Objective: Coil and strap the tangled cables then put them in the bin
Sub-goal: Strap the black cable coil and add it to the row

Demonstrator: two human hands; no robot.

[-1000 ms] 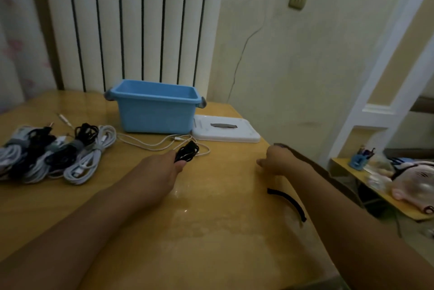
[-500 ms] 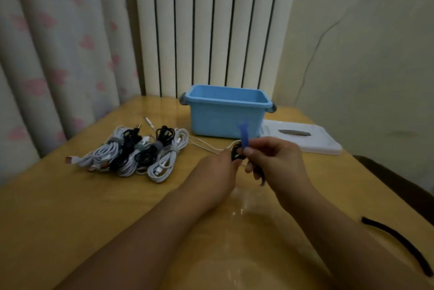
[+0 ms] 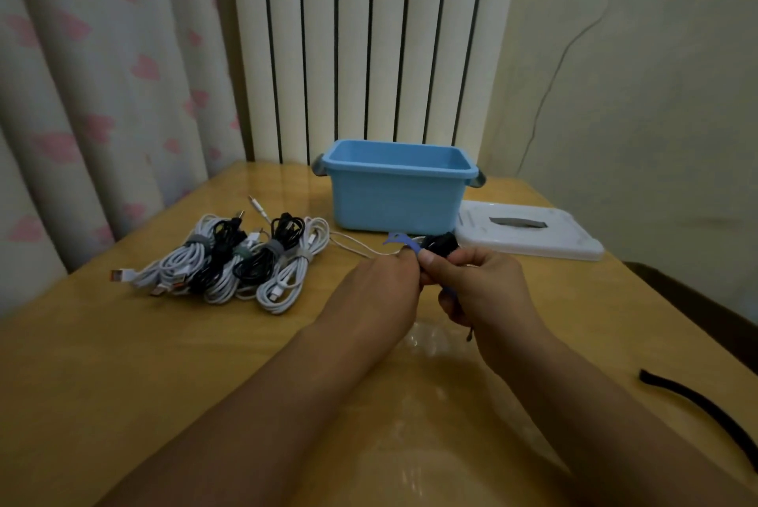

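Head view: the wooden worktop (image 3: 123,363) carries a blue bin (image 3: 396,199), a white lid (image 3: 529,233) to its right and a heap of strapped cables (image 3: 229,260) to its left. In front of the bin, the left hand (image 3: 379,287) and right hand (image 3: 480,285) meet, each grip pinching a small black cable coil (image 3: 441,242) and, it seems, a blue strap (image 3: 404,243). A black strap (image 3: 705,408) lies far right.
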